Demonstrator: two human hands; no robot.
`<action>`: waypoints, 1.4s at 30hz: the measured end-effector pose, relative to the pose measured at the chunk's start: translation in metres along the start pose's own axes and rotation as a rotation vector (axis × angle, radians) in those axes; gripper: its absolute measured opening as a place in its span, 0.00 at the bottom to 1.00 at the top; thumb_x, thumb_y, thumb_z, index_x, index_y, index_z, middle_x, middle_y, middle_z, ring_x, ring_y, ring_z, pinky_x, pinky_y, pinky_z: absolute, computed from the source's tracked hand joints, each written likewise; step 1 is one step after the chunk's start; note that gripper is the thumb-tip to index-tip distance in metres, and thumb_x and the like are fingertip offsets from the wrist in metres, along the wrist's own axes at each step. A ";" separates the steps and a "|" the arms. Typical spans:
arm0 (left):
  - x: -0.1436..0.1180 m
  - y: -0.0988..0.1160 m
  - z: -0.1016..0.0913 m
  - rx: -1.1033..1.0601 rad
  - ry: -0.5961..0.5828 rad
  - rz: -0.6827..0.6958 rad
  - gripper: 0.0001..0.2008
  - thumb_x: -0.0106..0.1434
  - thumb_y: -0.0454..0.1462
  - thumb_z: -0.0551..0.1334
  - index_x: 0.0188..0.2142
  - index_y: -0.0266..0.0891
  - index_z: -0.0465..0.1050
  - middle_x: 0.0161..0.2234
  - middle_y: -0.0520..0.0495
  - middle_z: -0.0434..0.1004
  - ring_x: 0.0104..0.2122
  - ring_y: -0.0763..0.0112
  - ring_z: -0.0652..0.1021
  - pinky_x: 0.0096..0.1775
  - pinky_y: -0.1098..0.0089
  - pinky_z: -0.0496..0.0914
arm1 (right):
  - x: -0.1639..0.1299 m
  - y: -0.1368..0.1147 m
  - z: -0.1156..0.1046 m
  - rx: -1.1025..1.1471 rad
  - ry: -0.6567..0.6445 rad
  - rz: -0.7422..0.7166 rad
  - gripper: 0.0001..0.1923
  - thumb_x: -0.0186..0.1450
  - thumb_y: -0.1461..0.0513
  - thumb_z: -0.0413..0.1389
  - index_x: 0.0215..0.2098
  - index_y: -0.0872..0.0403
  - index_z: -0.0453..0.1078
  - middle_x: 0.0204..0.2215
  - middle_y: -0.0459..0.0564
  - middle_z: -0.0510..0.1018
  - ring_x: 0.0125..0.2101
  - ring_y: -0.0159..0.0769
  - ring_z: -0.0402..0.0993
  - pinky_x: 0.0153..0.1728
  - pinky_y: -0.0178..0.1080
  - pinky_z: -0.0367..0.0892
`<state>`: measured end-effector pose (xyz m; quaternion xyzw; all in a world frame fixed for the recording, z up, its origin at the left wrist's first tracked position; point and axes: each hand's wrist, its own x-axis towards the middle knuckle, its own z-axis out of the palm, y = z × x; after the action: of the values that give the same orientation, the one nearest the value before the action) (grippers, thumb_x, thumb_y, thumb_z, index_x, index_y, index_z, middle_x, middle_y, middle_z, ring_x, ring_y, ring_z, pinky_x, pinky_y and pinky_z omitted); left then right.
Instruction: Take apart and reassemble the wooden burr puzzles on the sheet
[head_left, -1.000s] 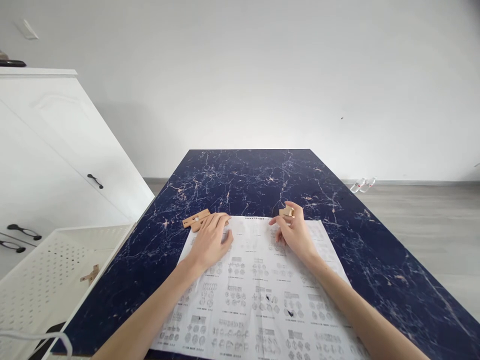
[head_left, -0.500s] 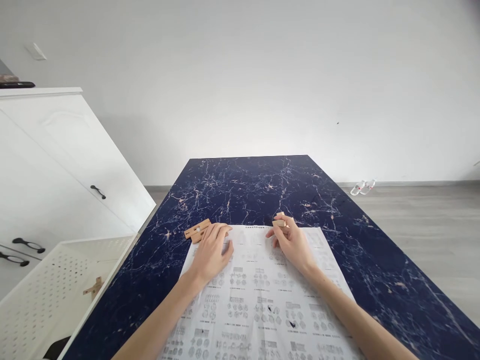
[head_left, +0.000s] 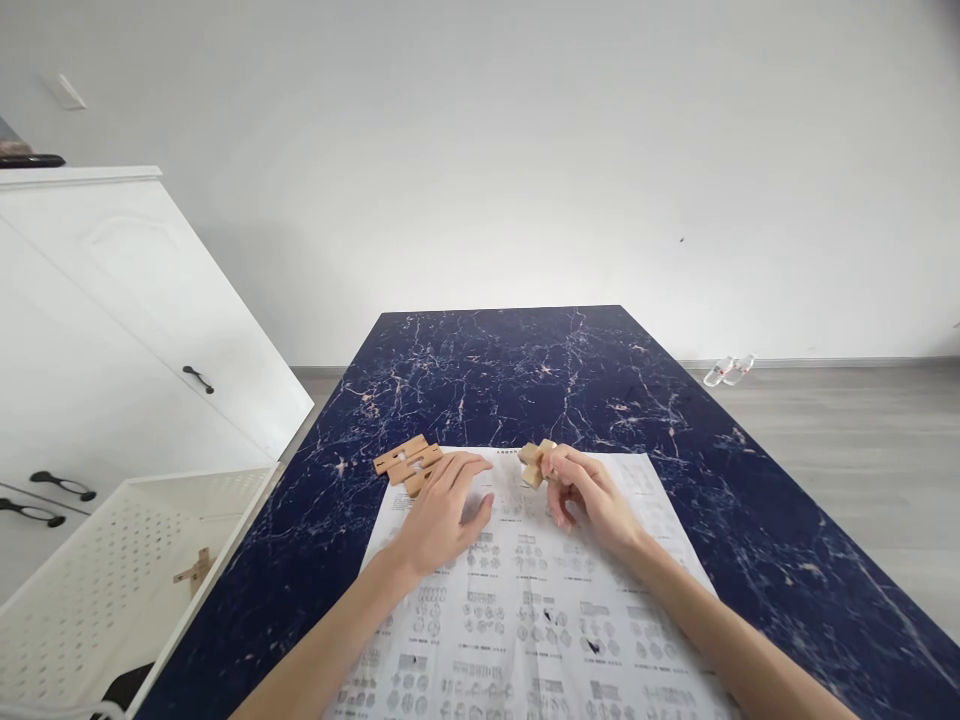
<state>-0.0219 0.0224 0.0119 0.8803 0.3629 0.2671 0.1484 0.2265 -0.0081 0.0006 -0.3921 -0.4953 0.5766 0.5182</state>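
My right hand [head_left: 591, 492] pinches a pale wooden interlocking block puzzle [head_left: 532, 464] above the top edge of the printed sheet [head_left: 510, 570]. Its blocky ends stick out to the left of my fingertips. My left hand [head_left: 448, 508] lies over the sheet with fingers stretched and thumb apart, holding nothing. Beside its fingers, at the sheet's upper left corner, are several orange-brown wooden pieces [head_left: 409, 462] with slots; my hand partly covers the nearest one. Rows of small grey diagrams fill the sheet, too fine to read.
The sheet lies on a dark blue marbled table [head_left: 495, 375]. At the left stands a white perforated basket [head_left: 105, 560] with a wooden cross-shaped piece [head_left: 196, 571] and a black object inside. Behind it is a white cabinet [head_left: 142, 300]. A pale wall [head_left: 487, 170] rises beyond.
My left hand has shifted right, uncovering more of the orange-brown pieces. My right hand has turned the block puzzle, which now shows farther left and more fully.
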 end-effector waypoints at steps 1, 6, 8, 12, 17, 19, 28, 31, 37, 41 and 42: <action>-0.001 0.001 -0.001 -0.029 -0.020 -0.008 0.16 0.76 0.40 0.60 0.61 0.44 0.66 0.58 0.41 0.75 0.58 0.54 0.76 0.59 0.52 0.72 | -0.001 0.001 0.001 0.028 -0.030 0.008 0.19 0.76 0.47 0.54 0.34 0.50 0.68 0.13 0.43 0.74 0.12 0.31 0.62 0.15 0.33 0.54; -0.005 0.005 -0.003 -0.189 -0.129 -0.055 0.33 0.71 0.53 0.66 0.68 0.47 0.58 0.67 0.38 0.69 0.65 0.49 0.73 0.64 0.49 0.70 | -0.004 0.006 0.006 0.142 -0.240 0.051 0.22 0.77 0.47 0.52 0.33 0.52 0.70 0.11 0.42 0.73 0.08 0.28 0.55 0.13 0.31 0.51; -0.005 0.005 -0.003 -0.244 -0.178 -0.065 0.39 0.68 0.56 0.68 0.70 0.48 0.55 0.69 0.37 0.67 0.66 0.47 0.72 0.65 0.48 0.68 | -0.005 0.009 0.007 0.165 -0.330 0.064 0.23 0.77 0.46 0.52 0.33 0.53 0.71 0.11 0.43 0.74 0.07 0.27 0.56 0.12 0.31 0.50; -0.005 0.006 -0.004 -0.289 -0.236 -0.052 0.43 0.64 0.58 0.71 0.70 0.49 0.57 0.68 0.38 0.69 0.66 0.45 0.72 0.66 0.45 0.67 | -0.006 0.012 0.006 0.187 -0.442 0.096 0.25 0.77 0.45 0.52 0.33 0.53 0.70 0.11 0.42 0.74 0.07 0.26 0.55 0.12 0.30 0.52; -0.004 0.009 -0.004 -0.290 -0.238 0.022 0.45 0.60 0.59 0.74 0.69 0.49 0.60 0.66 0.39 0.73 0.63 0.46 0.74 0.64 0.47 0.68 | -0.006 0.010 0.003 0.150 -0.516 0.160 0.25 0.76 0.42 0.53 0.32 0.53 0.69 0.12 0.41 0.74 0.07 0.26 0.57 0.11 0.30 0.54; -0.004 0.010 -0.003 -0.284 -0.226 0.056 0.43 0.60 0.58 0.74 0.67 0.48 0.63 0.63 0.40 0.75 0.61 0.48 0.76 0.63 0.49 0.69 | -0.006 0.009 0.003 0.138 -0.533 0.171 0.25 0.76 0.42 0.54 0.33 0.52 0.69 0.12 0.41 0.74 0.07 0.26 0.57 0.11 0.30 0.54; -0.005 0.011 -0.003 -0.291 -0.127 0.030 0.31 0.64 0.53 0.72 0.60 0.45 0.68 0.55 0.44 0.81 0.52 0.54 0.80 0.55 0.55 0.73 | -0.007 0.005 0.003 0.122 -0.396 0.103 0.16 0.76 0.52 0.57 0.56 0.51 0.69 0.14 0.37 0.74 0.10 0.28 0.61 0.16 0.30 0.58; -0.006 0.011 -0.003 -0.292 -0.128 0.008 0.32 0.65 0.54 0.71 0.62 0.46 0.67 0.56 0.43 0.80 0.53 0.53 0.79 0.56 0.55 0.73 | -0.007 0.004 0.000 0.129 -0.299 0.093 0.19 0.77 0.53 0.55 0.62 0.52 0.65 0.14 0.36 0.72 0.11 0.29 0.58 0.16 0.31 0.56; -0.006 0.013 -0.002 -0.318 -0.108 -0.002 0.30 0.62 0.52 0.72 0.58 0.45 0.68 0.52 0.44 0.81 0.49 0.56 0.80 0.52 0.57 0.74 | -0.006 0.004 0.000 0.098 -0.235 0.064 0.17 0.76 0.50 0.56 0.54 0.52 0.67 0.16 0.37 0.72 0.13 0.28 0.56 0.17 0.33 0.51; -0.005 0.013 -0.001 -0.344 -0.020 0.054 0.28 0.56 0.47 0.76 0.52 0.44 0.71 0.44 0.47 0.81 0.41 0.60 0.80 0.46 0.61 0.75 | -0.004 0.005 0.000 0.066 -0.283 0.058 0.17 0.74 0.49 0.60 0.49 0.50 0.65 0.18 0.36 0.71 0.15 0.27 0.58 0.18 0.32 0.54; -0.004 0.013 0.000 -0.347 -0.002 0.061 0.28 0.55 0.46 0.76 0.52 0.44 0.71 0.42 0.47 0.81 0.39 0.61 0.79 0.45 0.61 0.74 | -0.004 0.006 0.001 0.049 -0.299 0.058 0.17 0.73 0.48 0.61 0.48 0.50 0.64 0.18 0.36 0.70 0.15 0.27 0.59 0.18 0.32 0.54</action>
<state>-0.0173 0.0101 0.0168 0.8523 0.2841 0.3294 0.2904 0.2254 -0.0119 -0.0051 -0.3035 -0.5410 0.6552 0.4312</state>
